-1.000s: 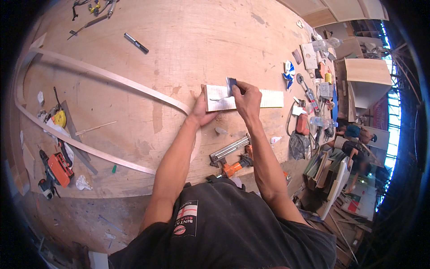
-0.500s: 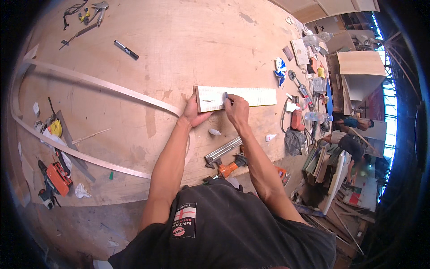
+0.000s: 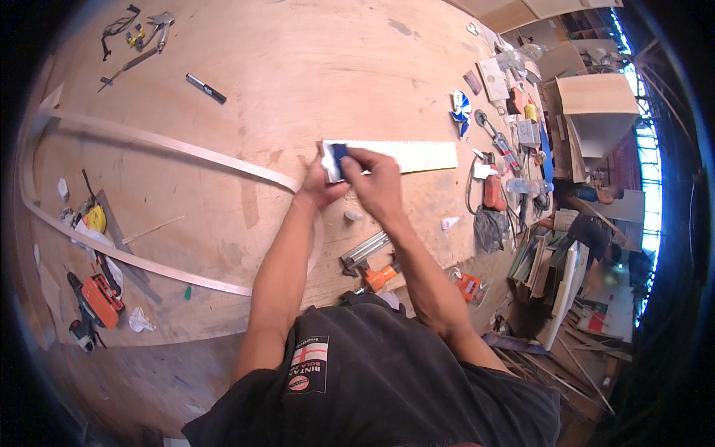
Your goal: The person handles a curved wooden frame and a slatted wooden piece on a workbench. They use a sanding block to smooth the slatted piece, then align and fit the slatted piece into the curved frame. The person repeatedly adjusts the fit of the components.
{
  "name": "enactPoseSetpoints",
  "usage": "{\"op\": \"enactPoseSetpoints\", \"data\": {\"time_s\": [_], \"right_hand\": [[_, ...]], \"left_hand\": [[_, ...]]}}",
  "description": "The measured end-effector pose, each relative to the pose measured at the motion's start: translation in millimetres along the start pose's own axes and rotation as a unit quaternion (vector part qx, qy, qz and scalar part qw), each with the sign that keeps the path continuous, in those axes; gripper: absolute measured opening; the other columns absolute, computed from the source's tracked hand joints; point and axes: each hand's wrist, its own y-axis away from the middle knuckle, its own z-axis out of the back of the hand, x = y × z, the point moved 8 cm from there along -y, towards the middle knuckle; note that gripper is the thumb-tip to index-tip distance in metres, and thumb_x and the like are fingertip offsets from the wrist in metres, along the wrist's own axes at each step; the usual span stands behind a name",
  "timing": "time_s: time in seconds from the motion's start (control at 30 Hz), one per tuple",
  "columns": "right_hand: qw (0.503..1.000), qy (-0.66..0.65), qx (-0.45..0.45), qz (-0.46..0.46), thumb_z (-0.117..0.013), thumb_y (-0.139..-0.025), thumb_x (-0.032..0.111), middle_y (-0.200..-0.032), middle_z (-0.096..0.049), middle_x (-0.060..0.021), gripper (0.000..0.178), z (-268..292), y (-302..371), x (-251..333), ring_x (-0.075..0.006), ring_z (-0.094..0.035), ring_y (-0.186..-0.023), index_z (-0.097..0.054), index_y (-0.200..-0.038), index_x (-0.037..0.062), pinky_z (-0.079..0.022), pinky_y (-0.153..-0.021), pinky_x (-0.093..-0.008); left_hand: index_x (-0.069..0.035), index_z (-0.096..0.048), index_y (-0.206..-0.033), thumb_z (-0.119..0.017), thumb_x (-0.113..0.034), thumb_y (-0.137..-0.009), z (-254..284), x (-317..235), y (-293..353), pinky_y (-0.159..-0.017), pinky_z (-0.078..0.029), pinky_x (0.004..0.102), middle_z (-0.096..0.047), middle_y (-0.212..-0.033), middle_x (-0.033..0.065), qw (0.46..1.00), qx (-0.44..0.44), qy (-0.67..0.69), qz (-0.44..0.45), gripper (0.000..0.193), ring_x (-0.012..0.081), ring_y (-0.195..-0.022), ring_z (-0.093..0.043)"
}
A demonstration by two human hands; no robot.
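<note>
A long pale board point(image 3: 428, 154) with a bright white upper face lies crosswise in front of me. My left hand point(image 3: 320, 188) grips its left end from the near side, the fingers partly hidden beneath it. Between the fingers of my right hand point(image 3: 380, 185) is a small flat dark-blue piece point(image 3: 339, 161), resembling a scraper. It is over the board's left end, close to my left hand; its contact edge is blurred. On the table just below the board is a small white bottle point(image 3: 353, 216).
A curved pale wooden strip point(image 3: 171, 149) loops across the left of the table point(image 3: 298, 67). Near me is an orange nail gun point(image 3: 380, 277); an orange power tool point(image 3: 100, 298) lies lower left. A black marker point(image 3: 205, 89) lies farther off. Tools and bottles crowd the right edge.
My right hand has moved left along the board with the dark-blue piece, from near its middle to its left end. The piece now shows its broad face. My left hand stays at the board's end.
</note>
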Motion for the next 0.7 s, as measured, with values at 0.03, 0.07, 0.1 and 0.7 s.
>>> {"op": "enactPoseSetpoints", "data": {"time_s": [0.03,0.07,0.1,0.7], "right_hand": [[0.999,-0.043,-0.009,-0.008,-0.070,-0.093,0.017,-0.091,-0.079,-0.0188,0.032,19,-2,-16,-0.0181,-0.075,-0.081,-0.075,-0.115,-0.0050,-0.058,-0.075,-0.0321],[0.991,-0.125,-0.006,-0.043,-0.070,-0.096,0.018,-0.089,-0.078,-0.0130,0.034,41,-4,-19,-0.0135,-0.071,-0.079,-0.073,-0.117,-0.0087,-0.057,-0.073,-0.0295],[0.989,-0.126,-0.035,-0.062,-0.070,-0.097,0.017,-0.091,-0.076,-0.0103,0.036,73,-4,-20,-0.0116,-0.069,-0.078,-0.071,-0.120,-0.0109,-0.056,-0.072,-0.0277],[0.973,0.142,0.164,0.073,-0.066,-0.093,0.014,-0.096,-0.079,-0.0145,0.027,223,-77,-197,-0.0218,-0.076,-0.086,-0.078,-0.114,0.0028,-0.058,-0.082,-0.0350]], "left_hand": [[-0.006,-0.047,-0.147,-0.032,-0.070,-0.104,-10,2,2,-0.120,-0.038,0.0509,-0.055,-0.147,0.0166,0.991,-0.016,0.124,0.044,0.080,0.0324,-0.138,-0.051],[-0.001,-0.040,-0.154,-0.026,-0.076,-0.101,-10,-6,3,-0.126,-0.027,0.0554,-0.047,-0.156,0.0205,0.989,0.014,0.144,0.036,0.093,0.0378,-0.146,-0.043],[0.005,-0.031,-0.157,-0.020,-0.079,-0.099,-7,-12,7,-0.128,-0.020,0.0550,-0.037,-0.162,0.0243,0.987,0.011,0.153,0.041,0.103,0.0407,-0.152,-0.034],[0.004,-0.032,-0.157,-0.085,-0.004,-0.078,35,-78,35,-0.102,-0.055,0.0386,-0.055,-0.142,0.0222,0.777,-0.288,-0.550,-0.101,0.095,0.0298,-0.120,-0.065]]}}
